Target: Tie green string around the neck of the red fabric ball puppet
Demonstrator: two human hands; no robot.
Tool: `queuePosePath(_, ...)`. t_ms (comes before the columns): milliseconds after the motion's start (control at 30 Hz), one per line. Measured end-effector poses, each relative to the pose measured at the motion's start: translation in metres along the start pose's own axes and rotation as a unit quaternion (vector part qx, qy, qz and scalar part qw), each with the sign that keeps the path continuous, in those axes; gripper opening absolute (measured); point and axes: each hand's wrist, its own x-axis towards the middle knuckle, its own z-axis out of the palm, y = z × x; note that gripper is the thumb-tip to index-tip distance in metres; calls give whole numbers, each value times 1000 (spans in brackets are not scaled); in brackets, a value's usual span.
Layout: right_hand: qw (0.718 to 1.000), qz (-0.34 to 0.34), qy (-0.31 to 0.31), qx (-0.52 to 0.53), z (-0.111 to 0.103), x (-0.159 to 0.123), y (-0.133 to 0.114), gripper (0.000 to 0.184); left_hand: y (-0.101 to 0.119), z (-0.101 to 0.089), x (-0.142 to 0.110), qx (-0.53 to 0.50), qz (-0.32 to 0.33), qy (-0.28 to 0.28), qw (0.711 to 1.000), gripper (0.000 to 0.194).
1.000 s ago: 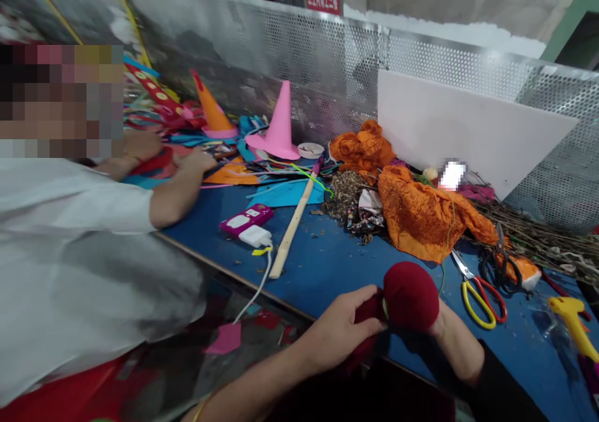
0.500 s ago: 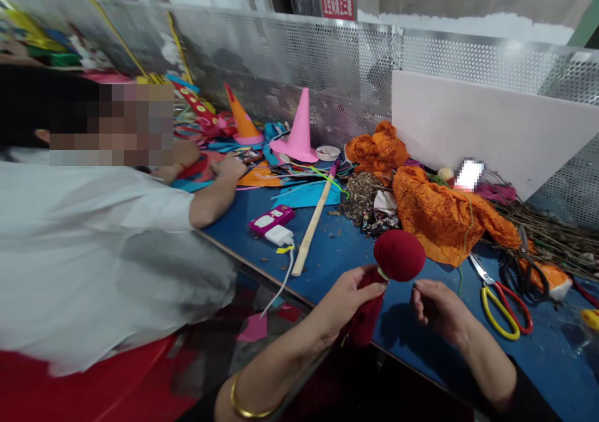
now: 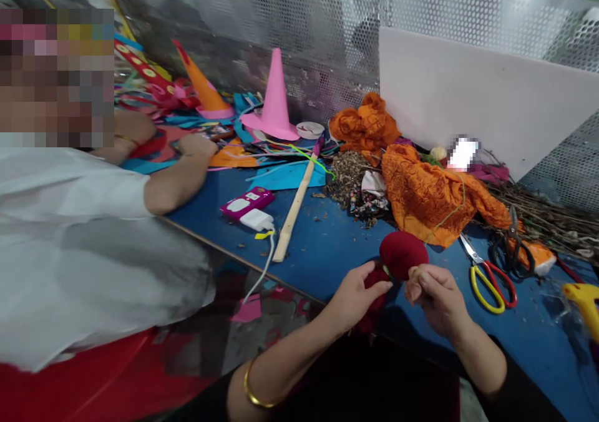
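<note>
Head view: left hand (image 3: 356,297) pinches red ball (image 3: 401,253) at its neck; right hand (image 3: 440,300) curls, pressed together, anything held indiscernible.

surface: blue table (image 3: 346,241) | on it: wooden stick (image 3: 296,213), orange cloth (image 3: 416,191), yellow-red-handled scissors (image 3: 482,262)

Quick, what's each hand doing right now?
Left hand: closed, holding the dark red cloth bundle below its round top.
Right hand: closed beside the bundle; can't tell whether it grips anything.
</note>
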Motion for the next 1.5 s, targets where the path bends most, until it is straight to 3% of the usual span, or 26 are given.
queuePosePath(100,997,60,45,-33,2,-3,-1,39,-3,-2,5,66,28,33,997,33)
queuePosePath(467,993,55,60,-88,9,-10,2,41,-15,-8,10,190,63,65,978,33)
queuePosePath(633,979,-17,-26,-202,8,-7,-5,41,-17,-13,14,259,57,60,962,36)
queuePosePath(767,962,-115,-117,-219,1,-1,-20,38,-18,-21,13,342,11,53,938,45)
queuePosePath(933,937,-187,-37,-292,-12,5,-30,38,-18,-25,10,364,13,41,930,42)
queuePosePath(1000,927,-198,-33,-315,-16,5,-29,37,-15,-25,9,363,18,35,931,39)
queuePosePath(1133,913,-231,-56,-332,-20,4,-29,36,0,-18,2,388,3,-30,921,32)
queuePosePath(1333,902,-243,-82,-347,-22,5,-34,31,24,1,-11,453,-45,-184,871,21)
queuePosePath(1500,915,-176,-115,-344,-24,13,-31,29,34,9,-17,469,-44,-244,847,21)
